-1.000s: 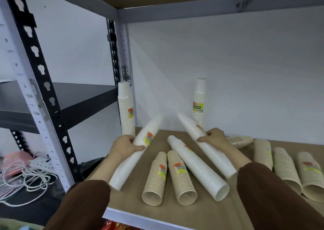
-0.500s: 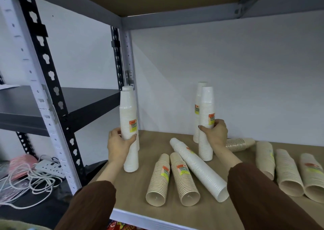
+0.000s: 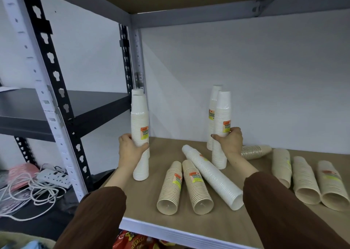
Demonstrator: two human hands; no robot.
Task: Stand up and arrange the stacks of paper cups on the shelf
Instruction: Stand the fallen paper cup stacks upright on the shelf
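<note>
Now, from the head camera, take the long white stack (image 3: 212, 176) lying slantwise on the shelf (image 3: 151, 224) as your landmark. To its left, your left hand (image 3: 130, 150) has fingers and thumb wrapped round the middle of an upright white stack (image 3: 140, 119), whose open base appears to meet the board near the shelf's left edge. Just behind that one, the top of a second upright white stack (image 3: 137, 91) peeks out against the corner post. Beyond the landmark's far end, your right hand (image 3: 230, 141) grips another upright white stack (image 3: 223, 114) at its orange and yellow label, base seemingly on the board. A further white stack (image 3: 213, 104) stands close behind it, near the wall. Two tan stacks (image 3: 170, 188) lie side by side just left of the landmark, mouths toward you. To the landmark's right, past your right forearm, one tan stack (image 3: 255, 151) lies crosswise near the wall, and three more tan stacks (image 3: 305, 182) lie in a row. Well to the left and lower down, a power strip (image 3: 53, 175) sits among loose white cables.
</note>
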